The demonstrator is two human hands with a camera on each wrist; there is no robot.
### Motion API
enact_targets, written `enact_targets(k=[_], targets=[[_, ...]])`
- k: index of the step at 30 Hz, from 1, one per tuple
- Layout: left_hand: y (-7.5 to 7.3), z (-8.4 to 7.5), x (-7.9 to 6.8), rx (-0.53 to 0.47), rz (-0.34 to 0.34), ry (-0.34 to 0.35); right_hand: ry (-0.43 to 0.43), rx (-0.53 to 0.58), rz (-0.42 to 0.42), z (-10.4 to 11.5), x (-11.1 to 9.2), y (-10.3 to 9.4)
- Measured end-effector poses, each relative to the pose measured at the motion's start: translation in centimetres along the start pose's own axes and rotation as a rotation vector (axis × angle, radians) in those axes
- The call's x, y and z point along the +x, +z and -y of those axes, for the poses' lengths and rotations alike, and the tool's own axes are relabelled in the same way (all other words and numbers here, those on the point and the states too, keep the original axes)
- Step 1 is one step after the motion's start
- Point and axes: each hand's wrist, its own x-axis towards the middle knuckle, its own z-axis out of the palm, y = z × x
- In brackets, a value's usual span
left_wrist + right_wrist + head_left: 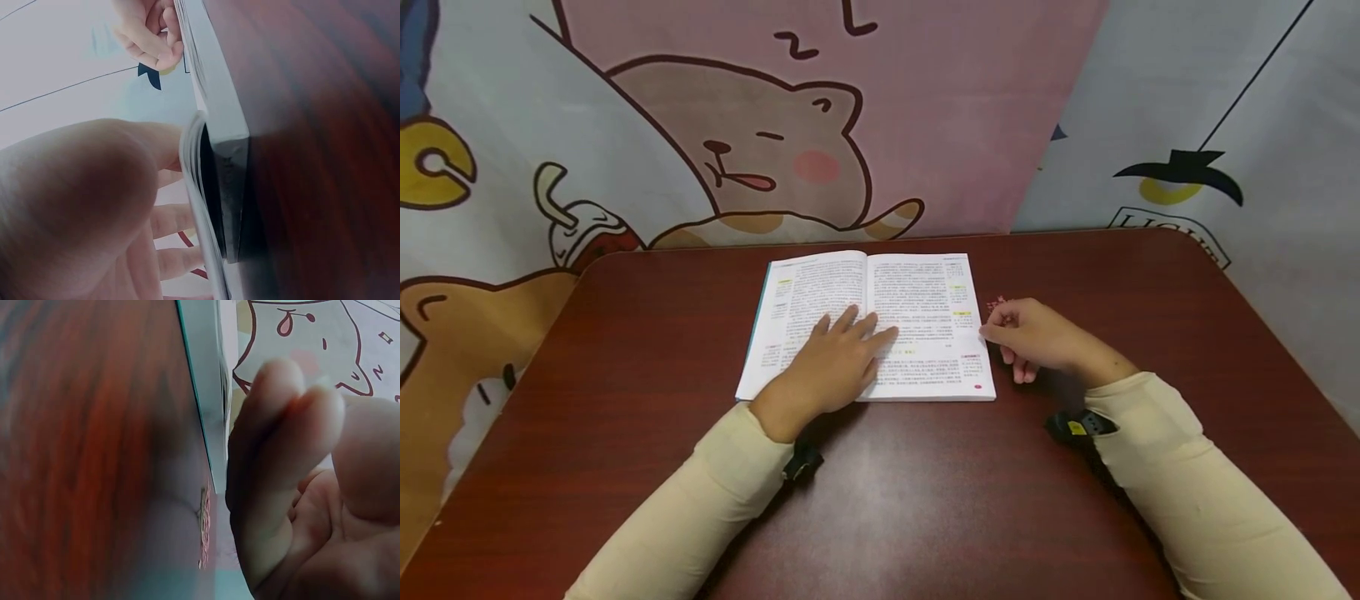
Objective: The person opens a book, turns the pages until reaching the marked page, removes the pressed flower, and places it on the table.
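An open book [917, 292] with printed pages lies on the table. Across its lower middle, my left hand [827, 367] rests with spread fingers over the inner fold. At the book's right edge is my right hand [1030, 333], its fingers curled and thumb tip right at the page margin. In the right wrist view its bent fingers [281, 437] fill much of the picture; I cannot tell whether a page is between thumb and forefinger. Close by the right hand lies a small pink-red stringy thing [205, 525], mostly hidden by that hand in the head view.
The dark red-brown wooden table [925, 500] reaches to a wall covering [962, 125] with cartoon animals at the back. Black straps with small devices [1078, 427] sit at both wrists, below cream sleeves [715, 492].
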Motion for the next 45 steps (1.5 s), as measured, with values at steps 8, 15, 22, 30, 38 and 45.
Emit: enact_targets(k=[8, 15, 22, 30, 38, 45], targets=[[-0.4, 0.3, -0.3, -0.01, 0.033, 0.001, 0.011, 0.053, 0.051, 0.2, 0.0, 0.3], [-1.0, 0.5, -0.5, -0.068, 0.101, -0.016, 0.022, 0.071, 0.096, -0.3, 0.0, 0.4], [-1.4, 1.2, -0.9, -0.155, 0.159, -0.055, 0.035, 0.038, 0.121, -0.5, -0.1, 0.6], [-1.9, 1.4, -1.5, -0.164, 0.162, -0.055, 0.02, 0.032, 0.111, -0.8, 0.4, 0.7], [-2.4, 1.2, -1.8, -0.15, 0.186, -0.085, 0.005, 0.041, 0.128, -0.9, 0.5, 0.7], [-3.0, 1.1, -2.1, -0.061, 0.166, -0.093, -0.001, 0.026, 0.128, -1.1, 0.7, 0.6]])
